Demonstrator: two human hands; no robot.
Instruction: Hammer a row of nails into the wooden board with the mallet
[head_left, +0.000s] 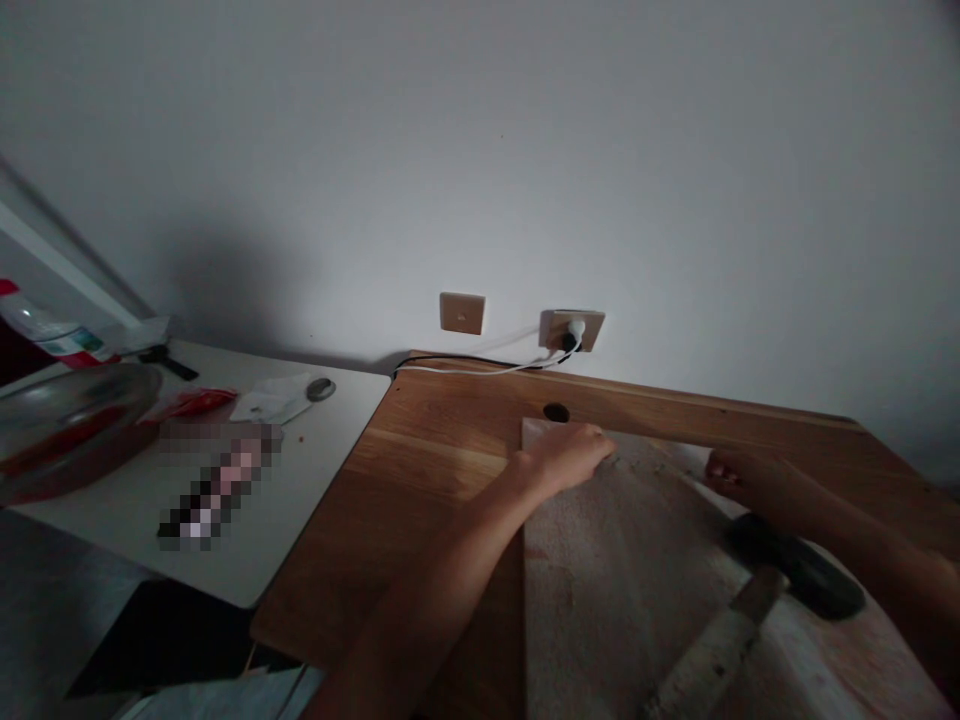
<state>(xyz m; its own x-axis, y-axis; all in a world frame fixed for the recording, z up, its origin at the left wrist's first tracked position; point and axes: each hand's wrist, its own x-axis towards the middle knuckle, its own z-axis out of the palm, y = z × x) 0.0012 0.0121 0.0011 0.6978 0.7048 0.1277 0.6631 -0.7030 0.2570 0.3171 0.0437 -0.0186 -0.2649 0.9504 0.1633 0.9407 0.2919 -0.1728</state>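
Observation:
A large pale cutting board (600,570) lies on a wooden desk (420,480). My left hand (568,455) rests at the board's far left corner, its fingers curled over the far edge. At the far right edge of the board, my right hand (739,478) also has its fingers curled and seems to grip that edge. Between my forearms a big knife lies flat on the board, with its broad blade (709,655) toward me and its black handle (806,572) close under my right wrist. The light is dim.
A white table (300,470) adjoins the desk on the left, carrying a glass bowl (67,425), a red packet (191,402), a plastic bottle (45,335), paper (270,398) and a blurred-out item. Wall sockets (571,330) with a plug and cables sit behind the desk's cable hole (556,411).

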